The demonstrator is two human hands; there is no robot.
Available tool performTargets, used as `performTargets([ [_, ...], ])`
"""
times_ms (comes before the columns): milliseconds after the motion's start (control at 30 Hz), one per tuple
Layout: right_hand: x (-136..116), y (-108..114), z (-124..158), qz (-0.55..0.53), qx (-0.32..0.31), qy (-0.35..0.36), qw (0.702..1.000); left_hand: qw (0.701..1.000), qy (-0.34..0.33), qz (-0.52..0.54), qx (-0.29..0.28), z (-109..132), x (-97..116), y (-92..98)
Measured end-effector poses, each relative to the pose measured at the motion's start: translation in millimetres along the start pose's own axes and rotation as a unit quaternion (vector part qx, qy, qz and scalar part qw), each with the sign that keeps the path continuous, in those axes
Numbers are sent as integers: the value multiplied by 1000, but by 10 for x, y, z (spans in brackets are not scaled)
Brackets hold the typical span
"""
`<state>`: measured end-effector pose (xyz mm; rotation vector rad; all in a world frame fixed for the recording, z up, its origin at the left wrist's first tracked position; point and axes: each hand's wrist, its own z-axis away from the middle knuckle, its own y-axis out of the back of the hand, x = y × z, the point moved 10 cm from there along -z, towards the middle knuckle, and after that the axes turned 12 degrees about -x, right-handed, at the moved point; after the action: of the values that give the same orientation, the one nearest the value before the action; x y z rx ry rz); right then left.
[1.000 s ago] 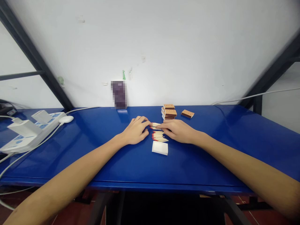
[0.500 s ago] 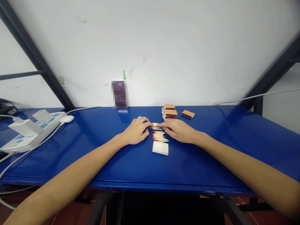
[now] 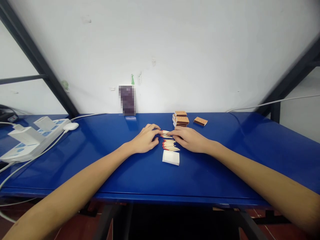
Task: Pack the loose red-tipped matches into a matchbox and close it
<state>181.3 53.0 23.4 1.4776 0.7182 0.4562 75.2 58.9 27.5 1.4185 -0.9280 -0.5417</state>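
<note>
Red-tipped matches lie in two groups on the blue table, between my hands. At the far group of matches, my left hand touches the red-head side with its fingertips, thumb apart from the fingers. From the other side, my right hand rests a stretched index finger on the pale sticks of that same group; its other fingers are partly hidden. Closer to me lies the second group of matches, slightly fanned and untouched. Just in front of it sits a small white matchbox tray, apparently upside down.
Behind my right hand stands a stack of matchboxes, with one single matchbox to its right. A pixelated dark upright object leans at the wall. On the left lie a power strip with chargers and white cables.
Hardly anything differs. Both hands stay at the far group of matches, and the camera view has shifted very slightly.
</note>
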Motion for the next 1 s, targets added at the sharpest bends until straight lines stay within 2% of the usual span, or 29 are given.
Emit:
performTargets([
  [500,15,3,10,-19,6,12,1000,1000,-7,-25,-8,0,25,-18],
  [1000,-1,28,3,-19,11,6,1000,1000,19,-20,-3,16,-8,10],
])
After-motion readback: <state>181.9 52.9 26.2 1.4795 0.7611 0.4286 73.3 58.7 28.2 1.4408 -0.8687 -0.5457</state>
